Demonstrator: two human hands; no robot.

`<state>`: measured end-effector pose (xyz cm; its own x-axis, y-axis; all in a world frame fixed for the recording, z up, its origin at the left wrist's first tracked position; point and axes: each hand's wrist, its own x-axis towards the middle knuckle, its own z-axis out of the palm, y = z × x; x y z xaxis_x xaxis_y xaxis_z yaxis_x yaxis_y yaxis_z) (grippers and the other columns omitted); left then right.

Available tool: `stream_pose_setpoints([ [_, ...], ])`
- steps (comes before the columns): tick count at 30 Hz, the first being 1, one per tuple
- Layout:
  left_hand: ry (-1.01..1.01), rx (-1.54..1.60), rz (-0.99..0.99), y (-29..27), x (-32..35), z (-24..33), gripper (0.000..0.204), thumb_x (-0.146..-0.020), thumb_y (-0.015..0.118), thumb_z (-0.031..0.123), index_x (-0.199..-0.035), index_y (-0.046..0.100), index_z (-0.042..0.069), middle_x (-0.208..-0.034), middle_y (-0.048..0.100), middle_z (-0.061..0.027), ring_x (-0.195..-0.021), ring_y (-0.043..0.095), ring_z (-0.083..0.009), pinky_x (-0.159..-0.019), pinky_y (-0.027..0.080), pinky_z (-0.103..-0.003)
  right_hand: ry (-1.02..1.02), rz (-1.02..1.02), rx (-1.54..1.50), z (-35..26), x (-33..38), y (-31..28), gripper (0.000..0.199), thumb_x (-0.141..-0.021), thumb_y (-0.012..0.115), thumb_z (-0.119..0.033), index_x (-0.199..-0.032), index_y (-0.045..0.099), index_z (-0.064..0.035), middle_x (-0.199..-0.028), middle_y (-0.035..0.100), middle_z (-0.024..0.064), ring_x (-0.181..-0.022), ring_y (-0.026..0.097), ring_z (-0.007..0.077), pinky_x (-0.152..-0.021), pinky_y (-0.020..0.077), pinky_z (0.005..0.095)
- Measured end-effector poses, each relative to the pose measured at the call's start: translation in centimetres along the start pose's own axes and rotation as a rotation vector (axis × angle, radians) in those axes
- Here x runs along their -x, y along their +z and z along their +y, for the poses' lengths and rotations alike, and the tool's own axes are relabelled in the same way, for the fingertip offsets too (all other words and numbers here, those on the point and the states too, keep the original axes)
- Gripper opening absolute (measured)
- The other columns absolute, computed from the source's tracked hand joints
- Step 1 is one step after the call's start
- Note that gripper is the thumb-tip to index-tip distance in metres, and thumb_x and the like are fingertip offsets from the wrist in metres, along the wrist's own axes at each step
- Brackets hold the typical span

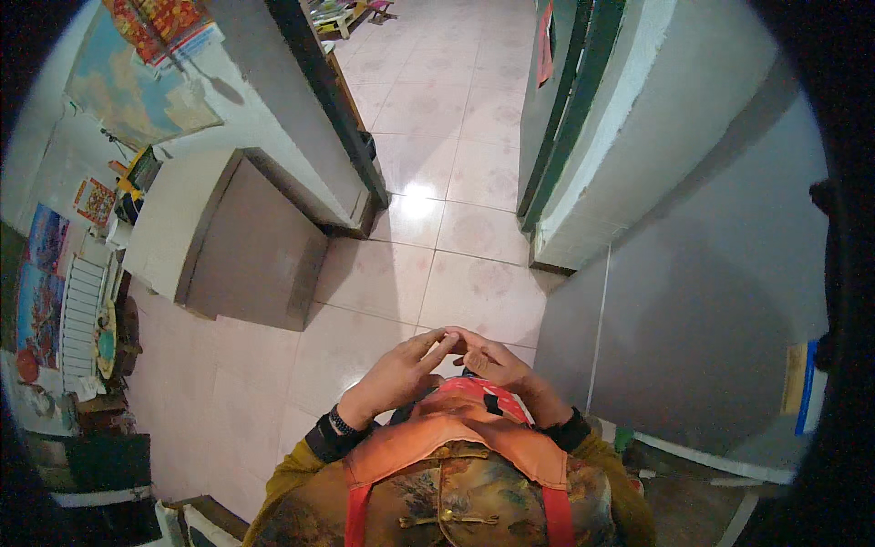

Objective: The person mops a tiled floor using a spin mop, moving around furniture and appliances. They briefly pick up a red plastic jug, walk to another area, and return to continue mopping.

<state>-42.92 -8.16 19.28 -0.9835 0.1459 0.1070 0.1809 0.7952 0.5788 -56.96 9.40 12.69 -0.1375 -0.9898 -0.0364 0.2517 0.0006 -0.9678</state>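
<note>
Both my hands are raised in front of my waist, above an orange apron [428,446] with red straps. My left hand [394,372] reaches in from the left with its fingers stretched out, and no object shows in it. Its fingertips meet those of my right hand [495,359], whose fingers extend to the left with the thumb apart. Nothing can be made out between the two hands. Dark cuffs end both mustard sleeves, and a beaded bracelet [340,420] circles my left wrist. Below the hands, a red patterned cloth [469,390] shows on the apron.
Ahead, a doorway with a dark green door [547,118] opens onto a tiled floor [474,292]. A boxy beige cabinet [251,242] stands to the left. At the right is a large grey panel [697,319] with a pale seam. Posters [41,301] hang on the left wall.
</note>
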Motion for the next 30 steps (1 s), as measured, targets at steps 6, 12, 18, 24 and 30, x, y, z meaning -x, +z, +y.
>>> stream_pose_setpoints([
  [6, -0.055, 0.011, -0.004, -1.4, -5.0, -2.5, 0.076, -0.076, 0.068, 0.008, -0.143, 0.033, 0.010, -0.137, 0.043, -0.0196, -0.120, 0.048, -0.0369, -0.097, 0.045, -0.039, 0.052, 0.007, -0.148, -1.9, -4.5, -4.5, 0.066, -0.098, 0.050, -0.032, -0.146, 0.020, 0.0025, -0.141, 0.038, 0.0094, -0.127, 0.039, 0.0184, -0.105, 0.0329, 0.0326],
  [12, -0.234, 0.093, 0.046, -4.9, -7.6, -7.7, 0.072, -0.077, 0.067, 0.007, -0.142, 0.036, 0.010, -0.138, 0.043, -0.0175, -0.121, 0.048, -0.0361, -0.097, 0.045, -0.038, 0.202, -0.101, 0.256, -3.8, -13.2, -8.5, 0.063, -0.096, 0.054, -0.032, -0.143, 0.028, 0.0013, -0.129, 0.051, 0.0121, -0.115, 0.050, 0.0177, -0.096, 0.0413, 0.0301],
  [18, -0.211, 0.099, 0.183, -9.5, -12.0, -18.0, 0.070, -0.078, 0.068, 0.010, -0.140, 0.037, 0.006, -0.134, 0.046, -0.0191, -0.119, 0.049, -0.0364, -0.097, 0.044, -0.039, 0.070, -0.142, 0.455, -6.7, -25.3, -13.4, 0.060, -0.094, 0.056, -0.032, -0.140, 0.033, 0.0008, -0.121, 0.057, 0.0139, -0.107, 0.056, 0.0181, -0.090, 0.0448, 0.0307],
  [24, -0.164, 0.058, 0.238, -16.5, -18.4, -26.6, 0.072, -0.075, 0.070, 0.007, -0.139, 0.037, 0.003, -0.131, 0.048, -0.0193, -0.114, 0.051, -0.0374, -0.095, 0.046, -0.039, 0.104, -0.115, 0.531, -10.1, -36.6, -19.3, 0.055, -0.095, 0.055, -0.027, -0.139, 0.034, -0.0016, -0.119, 0.057, 0.0131, -0.107, 0.056, 0.0187, -0.091, 0.0449, 0.0330],
  [30, -0.077, 0.092, 0.154, -21.2, -26.9, -33.4, 0.073, -0.077, 0.071, 0.014, -0.140, 0.036, 0.005, -0.132, 0.047, -0.0190, -0.112, 0.052, -0.0356, -0.093, 0.046, -0.039, 0.037, 0.006, 0.328, -11.4, -42.3, -25.9, 0.055, -0.094, 0.056, -0.035, -0.134, 0.038, -0.0026, -0.115, 0.060, 0.0127, -0.104, 0.058, 0.0200, -0.087, 0.0467, 0.0332],
])
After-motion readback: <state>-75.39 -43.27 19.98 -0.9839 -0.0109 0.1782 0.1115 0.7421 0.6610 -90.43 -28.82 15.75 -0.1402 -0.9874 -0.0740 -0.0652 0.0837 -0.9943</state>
